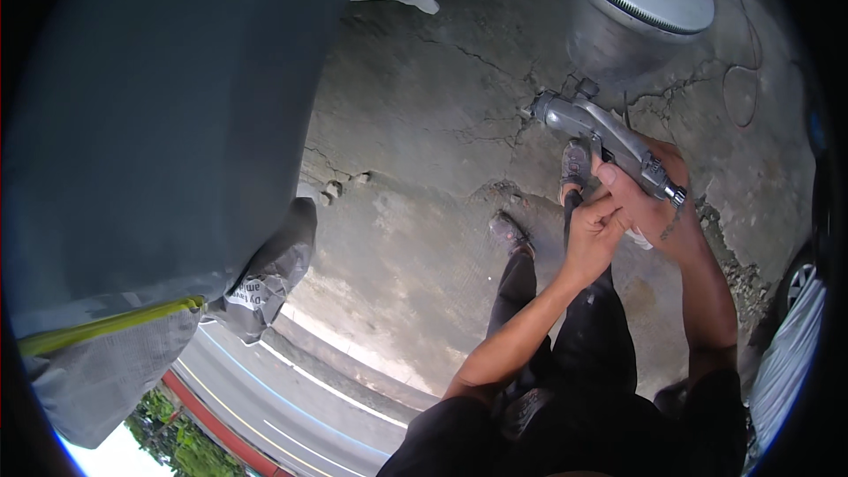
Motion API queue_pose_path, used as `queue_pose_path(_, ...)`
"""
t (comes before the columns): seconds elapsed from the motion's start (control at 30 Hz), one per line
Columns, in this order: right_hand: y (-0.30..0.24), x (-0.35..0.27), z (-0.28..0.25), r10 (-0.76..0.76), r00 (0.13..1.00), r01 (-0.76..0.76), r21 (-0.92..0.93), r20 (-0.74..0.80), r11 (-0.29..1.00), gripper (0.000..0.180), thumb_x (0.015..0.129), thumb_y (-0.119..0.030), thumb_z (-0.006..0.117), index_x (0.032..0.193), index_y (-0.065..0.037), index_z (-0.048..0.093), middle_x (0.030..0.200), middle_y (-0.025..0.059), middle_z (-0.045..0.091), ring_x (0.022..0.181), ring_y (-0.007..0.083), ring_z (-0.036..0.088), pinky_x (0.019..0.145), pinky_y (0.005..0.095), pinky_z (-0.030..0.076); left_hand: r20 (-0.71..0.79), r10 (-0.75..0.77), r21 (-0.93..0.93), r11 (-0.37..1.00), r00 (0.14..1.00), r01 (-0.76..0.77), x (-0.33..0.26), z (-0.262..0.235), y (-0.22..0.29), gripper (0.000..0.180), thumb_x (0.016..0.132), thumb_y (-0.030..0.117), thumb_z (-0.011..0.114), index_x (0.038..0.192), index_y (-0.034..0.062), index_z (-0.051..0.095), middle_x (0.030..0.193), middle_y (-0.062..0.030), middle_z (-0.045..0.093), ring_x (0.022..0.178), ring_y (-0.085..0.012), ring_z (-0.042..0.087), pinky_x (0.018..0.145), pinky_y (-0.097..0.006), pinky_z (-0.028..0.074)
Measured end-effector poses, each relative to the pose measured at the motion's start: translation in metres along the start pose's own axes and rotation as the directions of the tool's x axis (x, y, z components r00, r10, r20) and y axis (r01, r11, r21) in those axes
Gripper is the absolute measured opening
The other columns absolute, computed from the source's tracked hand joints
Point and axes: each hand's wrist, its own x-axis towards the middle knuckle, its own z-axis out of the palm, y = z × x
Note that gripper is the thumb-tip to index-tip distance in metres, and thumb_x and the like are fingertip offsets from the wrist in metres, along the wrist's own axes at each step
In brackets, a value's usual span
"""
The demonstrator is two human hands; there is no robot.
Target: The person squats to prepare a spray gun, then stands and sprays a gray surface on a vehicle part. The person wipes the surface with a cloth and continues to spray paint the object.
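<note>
My right hand (658, 203) is wrapped around the handle of a grey metal spray gun (587, 124), whose nozzle points to the upper left. A round metal paint cup (623, 44) with a domed silvery lid rises beyond the gun and appears joined to it. Below the grip, my left hand (594, 237) has its fingers curled together against the right hand. Whatever those fingers pinch is hidden. A bit of something white (638, 238) shows beside them under the right hand.
A large dark grey panel (159, 124) fills the left side, edged with yellow-green tape (110, 327) and masking paper (124, 375). Cracked concrete (415, 159) lies below, with stone bits (334, 188). A thin hose (742, 88) curls at right, near a wheel (802, 281) and plastic sheet (791, 353).
</note>
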Motion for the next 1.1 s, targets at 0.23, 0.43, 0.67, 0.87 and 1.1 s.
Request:
queue_pose_path(0.23,0.027,-0.012,0.003,0.121,0.991,-0.118,0.056,-0.056,0.991,0.019,0.094,-0.018,0.067,0.093,0.001,0.066,0.070,0.0002,0.058,0.060,0.0064,0.051,0.053,0.0265,0.040,0.071,-0.070,-0.037,0.997,0.995,0.073,-0.009,0.005,-0.026,0.014,0.101,0.009,0.063,0.103,-0.0032,0.069,0.089,-0.0014,0.063,0.080,-0.0096,0.058,0.073,-0.026,0.048)
queue_pose_path(0.43,0.044,-0.027,-0.003,0.227,0.969,-0.229,-0.011,-0.101,0.973,0.021,0.094,-0.020,0.067,0.092,0.001,0.066,0.065,-0.0004,0.056,0.057,0.0064,0.051,0.050,0.0264,0.040,0.137,-0.122,-0.100,0.986,0.983,0.136,-0.016,0.012,-0.048,0.013,0.102,0.007,0.062,0.106,-0.0035,0.070,0.095,-0.0032,0.068,0.082,-0.0105,0.063,0.075,-0.026,0.050)
queue_pose_path(0.67,0.061,-0.051,-0.024,0.341,0.938,-0.336,0.081,-0.068,0.939,0.025,0.094,-0.025,0.073,0.091,-0.001,0.067,0.068,-0.0006,0.059,0.062,0.0063,0.054,0.055,0.0266,0.043,0.008,-0.162,-0.066,0.985,0.987,0.162,-0.022,0.004,-0.031,0.022,0.101,0.009,0.064,0.119,-0.0016,0.070,0.105,-0.0054,0.069,0.086,-0.0119,0.064,0.079,-0.025,0.051)
queue_pose_path(0.87,0.063,-0.062,-0.030,0.345,0.933,-0.346,0.001,-0.099,0.938,0.029,0.097,-0.031,0.067,0.092,-0.003,0.067,0.067,-0.0006,0.058,0.057,0.0063,0.053,0.049,0.0241,0.042,-0.033,-0.051,0.106,0.993,0.998,0.054,-0.021,0.000,-0.007,0.019,0.100,0.007,0.065,0.116,-0.0020,0.071,0.096,-0.0031,0.063,0.085,-0.0111,0.060,0.079,-0.025,0.049)
queue_pose_path(1.1,0.067,-0.069,-0.036,0.385,0.912,-0.385,0.032,-0.143,0.922,0.029,0.093,-0.031,0.075,0.091,-0.002,0.068,0.062,-0.0020,0.057,0.053,0.0055,0.052,0.047,0.0250,0.039,-0.026,-0.105,0.100,0.989,0.994,0.107,-0.029,0.011,-0.015,0.020,0.099,0.009,0.068,0.116,-0.0018,0.071,0.098,-0.0035,0.066,0.084,-0.0111,0.060,0.078,-0.024,0.049)
